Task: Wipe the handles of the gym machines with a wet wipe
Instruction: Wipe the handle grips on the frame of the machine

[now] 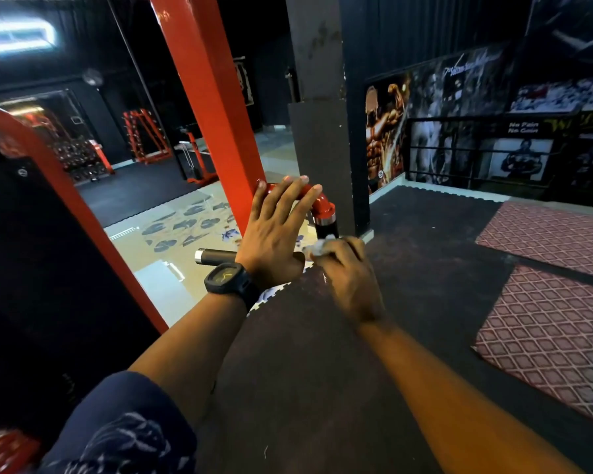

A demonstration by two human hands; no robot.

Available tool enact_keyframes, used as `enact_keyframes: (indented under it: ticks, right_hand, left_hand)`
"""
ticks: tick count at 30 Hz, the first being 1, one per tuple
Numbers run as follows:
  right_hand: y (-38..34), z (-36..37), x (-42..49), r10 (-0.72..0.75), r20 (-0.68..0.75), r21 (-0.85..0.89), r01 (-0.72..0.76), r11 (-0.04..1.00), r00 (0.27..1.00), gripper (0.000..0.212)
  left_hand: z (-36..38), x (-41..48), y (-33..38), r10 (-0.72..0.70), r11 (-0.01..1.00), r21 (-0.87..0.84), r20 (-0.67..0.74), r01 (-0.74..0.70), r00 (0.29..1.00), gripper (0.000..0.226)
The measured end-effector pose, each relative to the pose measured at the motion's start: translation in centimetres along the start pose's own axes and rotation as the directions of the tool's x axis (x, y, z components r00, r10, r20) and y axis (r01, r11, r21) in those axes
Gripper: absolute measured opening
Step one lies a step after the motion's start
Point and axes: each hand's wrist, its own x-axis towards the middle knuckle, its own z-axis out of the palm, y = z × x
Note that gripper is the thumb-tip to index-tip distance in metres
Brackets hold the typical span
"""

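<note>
I observe my left hand [276,234] laid flat, fingers straight, over the red bend [323,202] of the machine handle. My right hand [348,271] is curled round the wet wipe [319,247], bunched against the lower end of the black grip [326,230] beneath that bend.

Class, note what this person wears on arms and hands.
The left hand and right hand are ungloved. A black watch with a squarish yellowish face is on the left wrist. A dark blue, pale-printed sleeve covers the left upper arm; the right arm shows none.
</note>
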Motion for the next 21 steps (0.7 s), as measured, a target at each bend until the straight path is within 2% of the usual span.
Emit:
enact_keyframes:
  ticks: [3, 6, 11, 15, 19, 21]
  right_hand:
    - [0.2, 0.3, 0.9, 0.064, 0.04, 0.0, -0.064, 0.998, 0.997, 0.026]
    - [0.4, 0.1, -1.3, 0.015, 0.054, 0.019, -0.016, 1.0, 0.998, 0.013]
    - [-0.2, -0.4, 0.4, -0.011, 0.028, -0.011, 0.011, 1.0, 1.0, 0.025]
    - [0.2, -0.5, -3.3, 0.146, -0.009, 0.07, -0.145, 0.987, 0.989, 0.014]
    - [0.2, -0.3, -1.8, 0.192, -0.118, 0.112, -0.179, 0.978, 0.974, 0.019]
    - [-0.1, 0.1, -2.5, 0.379, -0.157, 0.197, -0.347, 0.917, 0.912, 0.031]
  left_hand:
    - [0.0, 0.0, -0.1, 0.014, 1.0, -0.003, 0.005, -0.014, 1.0, 0.095]
    - [-0.1, 0.2, -0.2, 0.013, 1.0, 0.011, 0.035, -0.014, 0.999, 0.103]
    - [0.2, 0.1, -0.1, 0.009, 1.0, 0.009, 0.02, -0.009, 1.0, 0.106]
    - [0.1, 0.2, -0.3, 0.007, 1.0, 0.029, 0.017, -0.008, 1.0, 0.114]
    - [0.3, 0.2, -0.1, 0.014, 0.999, 0.03, -0.004, -0.014, 1.0, 0.115]
    - [0.2, 0.2, -0.1, 0.011, 0.999, 0.036, 0.007, -0.011, 1.0, 0.115]
